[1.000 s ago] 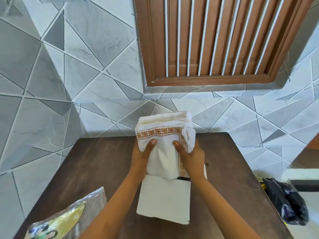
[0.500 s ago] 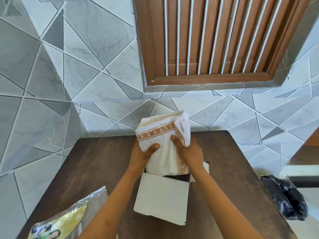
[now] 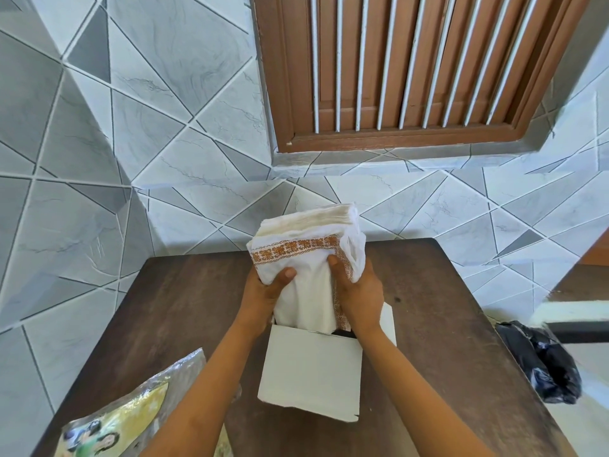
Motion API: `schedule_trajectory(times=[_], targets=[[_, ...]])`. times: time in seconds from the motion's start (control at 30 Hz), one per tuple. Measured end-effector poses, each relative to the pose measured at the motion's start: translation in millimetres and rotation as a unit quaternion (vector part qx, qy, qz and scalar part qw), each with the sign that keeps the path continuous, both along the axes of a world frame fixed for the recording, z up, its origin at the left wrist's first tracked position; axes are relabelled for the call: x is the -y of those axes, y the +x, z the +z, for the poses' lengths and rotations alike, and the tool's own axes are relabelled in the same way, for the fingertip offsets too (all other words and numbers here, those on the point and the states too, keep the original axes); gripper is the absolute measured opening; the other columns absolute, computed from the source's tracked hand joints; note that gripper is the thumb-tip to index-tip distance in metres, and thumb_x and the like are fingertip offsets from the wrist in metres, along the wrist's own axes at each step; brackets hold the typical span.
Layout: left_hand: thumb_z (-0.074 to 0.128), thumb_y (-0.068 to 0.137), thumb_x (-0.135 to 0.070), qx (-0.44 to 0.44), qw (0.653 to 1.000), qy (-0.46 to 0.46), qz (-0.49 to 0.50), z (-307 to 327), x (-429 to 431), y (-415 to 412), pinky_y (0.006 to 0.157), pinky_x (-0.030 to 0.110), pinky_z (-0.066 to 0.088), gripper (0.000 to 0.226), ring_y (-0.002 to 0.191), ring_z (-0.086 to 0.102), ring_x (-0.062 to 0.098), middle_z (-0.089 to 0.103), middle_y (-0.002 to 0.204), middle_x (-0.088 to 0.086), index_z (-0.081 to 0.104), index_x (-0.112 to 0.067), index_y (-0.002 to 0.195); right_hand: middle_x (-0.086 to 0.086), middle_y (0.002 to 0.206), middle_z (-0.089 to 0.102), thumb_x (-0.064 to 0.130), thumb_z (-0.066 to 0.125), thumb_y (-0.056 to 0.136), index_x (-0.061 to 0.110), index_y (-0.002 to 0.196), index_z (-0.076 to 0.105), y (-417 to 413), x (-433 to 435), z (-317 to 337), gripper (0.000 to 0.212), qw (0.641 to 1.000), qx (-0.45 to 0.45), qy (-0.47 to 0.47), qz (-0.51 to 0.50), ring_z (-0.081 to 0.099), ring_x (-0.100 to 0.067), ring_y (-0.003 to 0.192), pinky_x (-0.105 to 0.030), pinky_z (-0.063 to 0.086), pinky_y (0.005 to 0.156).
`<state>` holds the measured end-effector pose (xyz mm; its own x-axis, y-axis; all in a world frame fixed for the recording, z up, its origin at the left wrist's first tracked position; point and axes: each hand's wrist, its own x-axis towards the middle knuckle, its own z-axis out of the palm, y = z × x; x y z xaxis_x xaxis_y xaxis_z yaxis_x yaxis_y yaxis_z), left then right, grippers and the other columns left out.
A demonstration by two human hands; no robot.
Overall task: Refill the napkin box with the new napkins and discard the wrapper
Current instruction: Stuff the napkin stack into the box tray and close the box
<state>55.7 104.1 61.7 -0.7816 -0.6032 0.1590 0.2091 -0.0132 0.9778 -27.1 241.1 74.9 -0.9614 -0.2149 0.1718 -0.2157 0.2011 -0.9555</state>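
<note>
A thick stack of white napkins [image 3: 308, 258] with an orange patterned border stands upright, its lower end inside the open top of a white napkin box [image 3: 311, 374] on the dark wooden table [image 3: 184, 308]. My left hand [image 3: 267, 291] grips the stack's left side, thumb across the front. My right hand [image 3: 357, 291] clasps the right side. The upper half of the stack sticks out above the box. The empty clear wrapper [image 3: 131, 413] with a yellow-green label lies at the table's near left corner.
The table stands against a grey tiled wall [image 3: 99, 159] under a brown louvred window [image 3: 412, 67]. A black plastic bag [image 3: 543, 361] sits on the floor to the right of the table.
The napkin stack has sunk a little lower into the box, and both hands have shifted their grip on its sides. The wrapper has not moved.
</note>
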Motion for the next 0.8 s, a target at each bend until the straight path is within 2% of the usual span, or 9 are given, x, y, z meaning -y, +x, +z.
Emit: schedule_trajectory(times=[0.1, 0.17, 0.2, 0.3, 0.37, 0.43, 0.5, 0.63, 0.8], targets=[[0.084, 0.054, -0.048, 0.004, 1.0, 0.001, -0.014, 0.7, 0.3, 1.2, 0.073, 0.022, 0.056, 0.075, 0.098, 0.068, 0.021, 0.071, 0.108, 0.001, 0.06, -0.014, 0.117, 0.003, 0.086, 0.058, 0.061, 0.058, 0.074, 0.011, 0.105, 0.053, 4.3, 1.6, -4.7, 0.059, 0.998, -0.024, -0.01, 0.055, 0.058, -0.017, 0.081, -0.032, 0.047, 0.07], [0.08, 0.062, -0.04, 0.003, 1.0, -0.008, -0.019, 1.8, 0.1, 2.4, 0.059, 0.017, 0.054, 0.072, 0.083, 0.067, 0.026, 0.07, 0.101, 0.008, 0.056, -0.005, 0.12, 0.002, 0.089, 0.057, 0.06, 0.059, 0.074, 0.011, 0.106, 0.052, 5.8, 2.2, -8.2, 0.059, 0.996, -0.038, -0.004, 0.08, 0.057, -0.015, 0.082, -0.03, 0.046, 0.071], [0.08, 0.062, -0.041, 0.001, 1.0, -0.012, -0.016, 2.0, 0.1, 2.9, 0.06, 0.019, 0.055, 0.072, 0.085, 0.067, 0.026, 0.069, 0.103, 0.008, 0.056, -0.005, 0.12, 0.001, 0.091, 0.058, 0.056, 0.061, 0.075, 0.01, 0.107, 0.052, 5.5, 1.8, -8.8, 0.056, 0.996, -0.04, -0.005, 0.084, 0.056, -0.015, 0.083, -0.03, 0.046, 0.072], [0.083, 0.053, -0.053, 0.01, 1.0, -0.011, -0.011, -1.1, 4.7, 4.2, 0.086, 0.035, 0.056, 0.07, 0.106, 0.065, 0.023, 0.069, 0.113, 0.003, 0.062, -0.022, 0.112, 0.0, 0.094, 0.062, 0.054, 0.061, 0.074, 0.013, 0.109, 0.053, 0.5, 0.7, -9.5, 0.054, 0.995, -0.017, -0.018, 0.097, 0.059, -0.014, 0.085, -0.029, 0.049, 0.074], [0.084, 0.052, -0.05, 0.02, 1.0, -0.023, -0.008, -2.6, 7.6, 5.0, 0.086, 0.035, 0.055, 0.065, 0.105, 0.066, 0.018, 0.071, 0.109, -0.002, 0.063, -0.025, 0.108, 0.007, 0.094, 0.061, 0.05, 0.062, 0.073, 0.016, 0.112, 0.055, -4.5, -2.0, -9.3, 0.052, 0.993, 0.0, -0.021, 0.116, 0.059, -0.005, 0.083, -0.014, 0.046, 0.072], [0.081, 0.053, -0.041, 0.034, 0.998, -0.055, -0.008, -1.6, 8.4, 4.9, 0.077, 0.024, 0.055, 0.056, 0.095, 0.068, 0.006, 0.073, 0.098, -0.01, 0.062, -0.025, 0.103, 0.013, 0.092, 0.061, 0.046, 0.065, 0.071, 0.018, 0.11, 0.058, -9.2, -10.0, -10.7, 0.049, 0.99, 0.006, -0.016, 0.141, 0.058, 0.005, 0.082, -0.001, 0.042, 0.066], [0.075, 0.053, -0.038, 0.05, 0.995, -0.089, -0.02, 2.6, 6.9, 5.8, 0.071, 0.015, 0.053, 0.052, 0.089, 0.067, -0.003, 0.072, 0.093, -0.013, 0.059, -0.027, 0.101, 0.012, 0.09, 0.064, 0.038, 0.073, 0.072, 0.015, 0.104, 0.061, -12.0, -21.1, -17.2, 0.041, 0.986, 0.0, -0.007, 0.169, 0.063, 0.005, 0.082, -0.002, 0.046, 0.066], [0.079, 0.055, -0.032, 0.078, 0.987, -0.121, -0.076, 9.2, 7.8, 9.9, 0.075, 0.014, 0.052, 0.055, 0.097, 0.066, -0.001, 0.073, 0.101, -0.015, 0.061, -0.027, 0.107, 0.007, 0.086, 0.068, 0.023, 0.08, 0.067, 0.013, 0.098, 0.064, -12.6, -32.1, -31.1, 0.036, 0.984, -0.027, -0.023, 0.175, 0.064, 0.004, 0.079, -0.01, 0.05, 0.069], [0.075, 0.071, 0.005, 0.096, 0.976, -0.145, -0.133, 16.5, 10.2, 15.5, 0.075, 0.003, 0.046, 0.051, 0.095, 0.06, -0.017, 0.067, 0.096, -0.036, 0.059, -0.032, 0.103, -0.001, 0.094, 0.07, 0.038, 0.083, 0.059, 0.012, 0.103, 0.064, -17.5, -34.0, -25.9, 0.054, 0.977, -0.039, 0.011, 0.208, 0.066, -0.005, 0.087, -0.019, 0.053, 0.074]])
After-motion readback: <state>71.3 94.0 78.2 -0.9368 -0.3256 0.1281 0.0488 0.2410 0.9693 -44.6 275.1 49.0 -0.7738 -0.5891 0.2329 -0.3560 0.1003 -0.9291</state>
